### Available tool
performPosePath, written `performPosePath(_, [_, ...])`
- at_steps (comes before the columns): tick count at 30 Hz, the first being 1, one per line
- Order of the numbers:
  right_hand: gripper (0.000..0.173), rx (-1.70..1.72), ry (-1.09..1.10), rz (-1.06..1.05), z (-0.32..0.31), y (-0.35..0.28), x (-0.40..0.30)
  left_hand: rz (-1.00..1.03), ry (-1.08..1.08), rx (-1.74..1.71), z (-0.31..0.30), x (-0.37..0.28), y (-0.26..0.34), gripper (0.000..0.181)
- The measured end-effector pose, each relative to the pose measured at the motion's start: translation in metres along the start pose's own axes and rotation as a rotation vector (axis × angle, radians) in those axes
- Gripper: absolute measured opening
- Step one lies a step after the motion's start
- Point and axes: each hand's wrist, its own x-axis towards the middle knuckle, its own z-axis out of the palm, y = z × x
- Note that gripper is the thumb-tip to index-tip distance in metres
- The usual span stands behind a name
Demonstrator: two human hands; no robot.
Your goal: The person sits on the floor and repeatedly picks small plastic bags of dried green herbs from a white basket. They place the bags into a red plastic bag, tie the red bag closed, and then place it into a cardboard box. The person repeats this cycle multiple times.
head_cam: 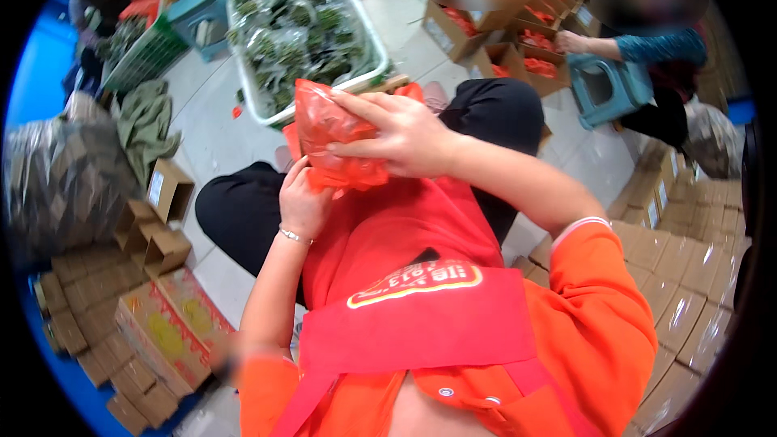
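A red plastic bag point(328, 133) with something bulky inside is held up above my lap. The contents cannot be made out through the film. My left hand point(305, 201) grips the bag's lower left side, the thumb and fingers partly hidden by it. Across the bag's right side lies my right hand point(407, 133), its fingers spread over the film. Just beyond the bag stands a white plastic crate point(241, 76) filled with green plant-like bundles point(297, 24) in clear plastic bags.
Open cardboard boxes point(495, 60) holding red bags stand at upper right. Near them a co-worker's hand point(573, 42) is beside a blue-green stool point(610, 88). Stacked cartons point(674, 279) line the right, and more boxes point(139, 376) lie at lower left. A green crate point(142, 57) stands upper left.
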Motion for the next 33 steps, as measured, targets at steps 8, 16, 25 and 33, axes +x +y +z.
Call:
performPosePath(8, [0.047, -0.027, -0.477, -0.167, 0.031, 0.026, -0.039, -0.112, -0.023, -0.291, -0.022, 0.0, 0.005, 0.03])
performPosePath(16, [0.032, 0.261, -0.266, 0.18, 0.036, 0.025, -0.035, 0.047, -0.272, 0.03, -0.002, 0.04, 0.014, 0.046])
performPosePath(25, [0.024, -0.053, -0.788, 0.359, 0.071, -0.004, -0.03, -0.08, -0.455, 0.005, 0.005, 0.057, 0.01, 0.035])
performPosePath(33, [0.033, 0.486, -0.059, 0.809, -0.013, 0.034, -0.056, -0.291, 0.468, -0.262, -0.015, 0.05, 0.036, 0.039])
